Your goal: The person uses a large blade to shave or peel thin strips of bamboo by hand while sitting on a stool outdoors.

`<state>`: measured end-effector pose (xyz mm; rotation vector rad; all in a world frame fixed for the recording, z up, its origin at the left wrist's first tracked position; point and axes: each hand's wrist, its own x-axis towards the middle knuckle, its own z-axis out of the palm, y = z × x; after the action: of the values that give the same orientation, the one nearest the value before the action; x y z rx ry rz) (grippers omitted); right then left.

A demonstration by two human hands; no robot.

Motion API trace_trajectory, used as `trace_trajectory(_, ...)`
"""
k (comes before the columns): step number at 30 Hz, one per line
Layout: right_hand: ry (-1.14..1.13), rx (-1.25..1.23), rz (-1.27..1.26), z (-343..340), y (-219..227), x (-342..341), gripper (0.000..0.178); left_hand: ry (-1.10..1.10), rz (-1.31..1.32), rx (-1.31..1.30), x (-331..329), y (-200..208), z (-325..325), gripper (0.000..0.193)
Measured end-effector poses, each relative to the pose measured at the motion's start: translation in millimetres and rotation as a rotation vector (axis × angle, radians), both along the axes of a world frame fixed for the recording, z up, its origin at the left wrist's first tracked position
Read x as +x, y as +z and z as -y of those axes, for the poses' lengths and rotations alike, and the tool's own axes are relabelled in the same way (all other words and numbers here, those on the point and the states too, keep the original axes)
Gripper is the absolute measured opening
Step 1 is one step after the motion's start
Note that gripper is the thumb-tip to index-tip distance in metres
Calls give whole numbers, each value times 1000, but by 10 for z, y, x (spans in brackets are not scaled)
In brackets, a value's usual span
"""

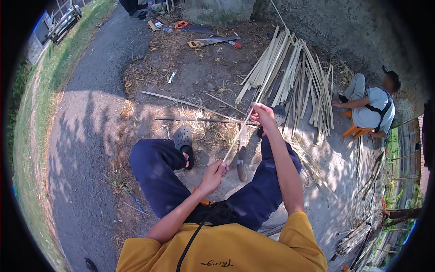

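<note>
A thin pale strip of split bamboo or wood (236, 138) slants between my two hands. My left hand (215, 176) is closed around its lower end, above my lap. Farther off and higher, my right hand (263, 116) pinches the strip between thumb and fingers. Whether it runs on past my right hand into the pile behind is hard to tell. Between my knees, just right of my left hand, lies a large knife with a wooden handle (242, 171) and its blade (243, 135) pointing away from me. Neither hand touches it.
A fanned pile of pale strips (290, 72) lies beyond my right hand. Handsaws (213, 41) rest at the back. Long sticks (199, 119) and shavings lie by my clogs (183, 138). A person (376, 106) sits on an orange stool (355, 128) at right.
</note>
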<state>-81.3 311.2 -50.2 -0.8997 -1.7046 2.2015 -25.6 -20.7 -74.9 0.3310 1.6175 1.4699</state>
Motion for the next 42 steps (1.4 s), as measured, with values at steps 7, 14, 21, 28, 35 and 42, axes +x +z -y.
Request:
trace_trajectory(7, -25, -42, -112, -311, 444, -178, 44, 82, -244, 33, 112, -63, 108, 30)
trace_trajectory(14, -18, 39, -84, -399, 503, -225, 38, 66, -279, -2, 186, 40, 244, 31)
trace_trajectory(21, -134, 65, -58, -369, 503, -195, 22, 50, -213, -27, 187, 126, 306, 32)
trace_trajectory(28, -95, 16, -115, -533, 701, 92, 30, -28, -91, 18, 182, 145, 221, 32)
trace_trajectory(35, -165, 104, -5, -836, 624, 463, 33, -173, -45, -16, 45, -157, 118, 28)
trace_trajectory(42, -187, 222, -71, -928, 450, 486, 27, -286, -381, -203, -217, -570, -114, 45)
